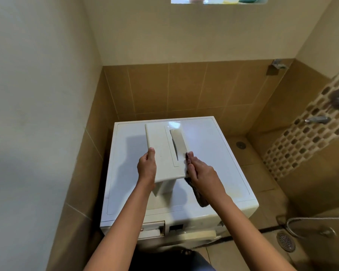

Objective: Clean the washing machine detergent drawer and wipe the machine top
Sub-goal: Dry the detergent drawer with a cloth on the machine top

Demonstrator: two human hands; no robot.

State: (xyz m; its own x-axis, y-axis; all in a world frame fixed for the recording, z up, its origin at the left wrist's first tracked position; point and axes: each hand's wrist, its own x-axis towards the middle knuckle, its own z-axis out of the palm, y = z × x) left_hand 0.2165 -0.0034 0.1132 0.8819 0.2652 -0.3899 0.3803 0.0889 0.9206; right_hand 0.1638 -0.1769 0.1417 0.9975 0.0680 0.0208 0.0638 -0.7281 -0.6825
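Observation:
The white detergent drawer is out of the machine and held upright above the white washing machine top, its flat underside facing me. My left hand grips the drawer's left edge. My right hand holds a dark patterned cloth against the drawer's right edge, and the cloth's tail hangs down over the machine top. The empty drawer slot shows at the machine's front left.
Tiled walls close in behind and to the left of the machine. To the right lie the shower floor with a round drain, a hose and wall taps. A dark object sits below the machine front.

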